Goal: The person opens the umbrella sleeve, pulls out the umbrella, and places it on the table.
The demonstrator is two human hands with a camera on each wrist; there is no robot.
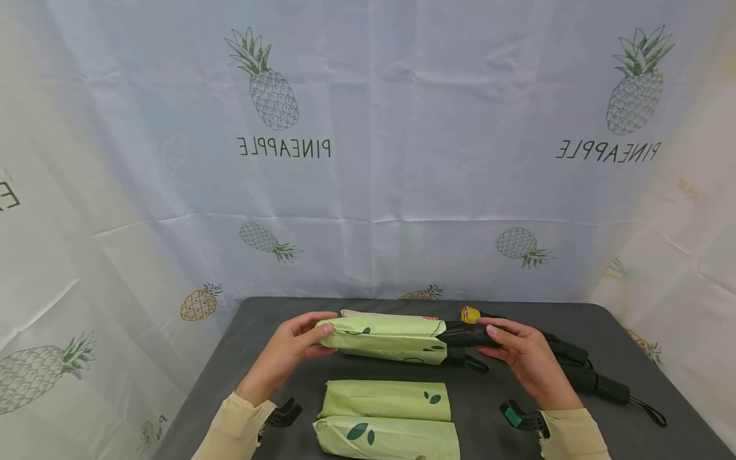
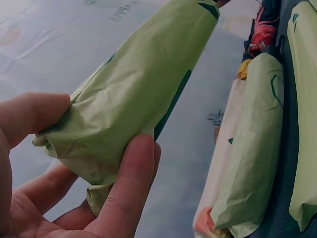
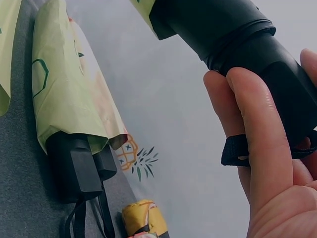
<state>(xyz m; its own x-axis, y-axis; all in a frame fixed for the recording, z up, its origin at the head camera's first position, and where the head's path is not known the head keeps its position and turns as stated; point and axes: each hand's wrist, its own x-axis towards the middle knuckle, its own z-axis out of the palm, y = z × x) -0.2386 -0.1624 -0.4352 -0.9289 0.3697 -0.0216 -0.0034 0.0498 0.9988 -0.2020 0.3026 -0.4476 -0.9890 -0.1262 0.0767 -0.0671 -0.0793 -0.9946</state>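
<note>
My left hand (image 1: 293,345) pinches the end of a pale green sleeve (image 2: 124,94) printed with dark leaves. A folded black umbrella (image 1: 468,334) reaches out of the sleeve's other end. My right hand (image 1: 523,358) grips its black handle (image 3: 285,84), fingers curled beneath, with a dark strap loop at the fingers. Both hands hold the umbrella level and raised above the table. Below it lie a green-sleeved umbrella (image 3: 64,94) with a black handle showing and a cream-and-orange sleeved one (image 3: 94,84) alongside.
Two more green sleeves, one behind (image 1: 385,399) and one in front (image 1: 391,437), lie nearer me on the dark table (image 1: 276,374). Black folded umbrellas (image 1: 609,386) with straps lie at the right. A yellow patterned item (image 3: 146,218) sits at the back. Pineapple-print curtains surround the table.
</note>
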